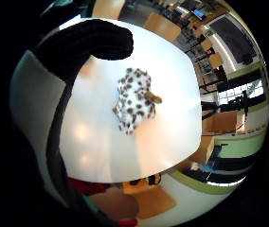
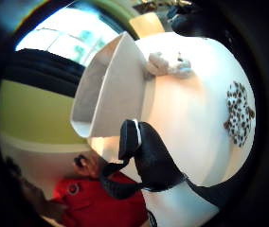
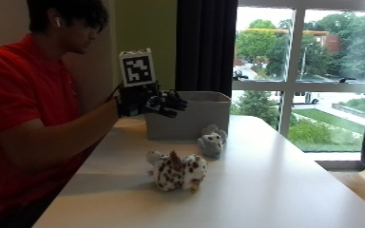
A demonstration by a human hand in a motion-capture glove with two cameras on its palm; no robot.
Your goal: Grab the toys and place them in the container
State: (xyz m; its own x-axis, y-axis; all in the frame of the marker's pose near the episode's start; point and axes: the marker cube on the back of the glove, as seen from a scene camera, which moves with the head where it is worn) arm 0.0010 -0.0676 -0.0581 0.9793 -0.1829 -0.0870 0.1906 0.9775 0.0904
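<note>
- Gloved right hand is raised in the air beside the near rim of the grey rectangular bin, fingers spread and relaxed, holding nothing.
- Bin stands toward the far end of the white tabletop, on the person's side; thumb-side palm view shows its pale inside walls, and what lies inside is not visible.
- Brown-spotted white plush animal lies mid-table, well apart from the hand; little-finger-side palm view has it under the palm camera on bare tabletop.
- Small grey-white plush toy sits just beside the bin's front wall, between the bin and the spotted one.
- Step, as a judgement: hand is between picks, two toys not yet in the container.
- Next move likely calls for lowering toward one toy, probably the spotted one, and closing the fingers round its body.
- Materials: both toys soft, fuzzy, lumpy, should squash under a grip; bin looks rigid with straight smooth walls and an open top; tabletop smooth, glossy, reflects window light.
</note>
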